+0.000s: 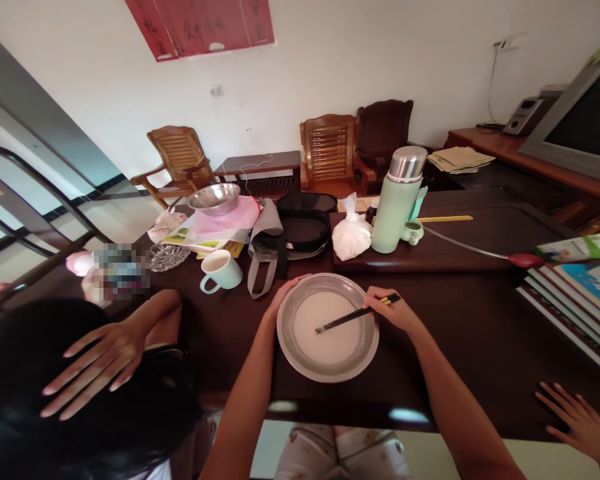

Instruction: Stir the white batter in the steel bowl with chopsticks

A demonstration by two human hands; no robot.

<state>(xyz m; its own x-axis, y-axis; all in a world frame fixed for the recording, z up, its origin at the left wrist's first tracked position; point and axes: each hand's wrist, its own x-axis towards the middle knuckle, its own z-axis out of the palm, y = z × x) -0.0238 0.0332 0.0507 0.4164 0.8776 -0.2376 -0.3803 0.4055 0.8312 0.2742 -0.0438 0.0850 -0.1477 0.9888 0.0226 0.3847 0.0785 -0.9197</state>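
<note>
Clasping metal bowl with left hand near front edge of surface, probably against sliding; gripping chopsticks in right hand, slanted inward, apparently to reach whitish liquid.

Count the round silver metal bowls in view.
2. One silver metal bowl with whitish liquid and black chopsticks, centre front; another silver metal bowl farther back, left, on a pink-topped pile. Others might be hidden.
</note>
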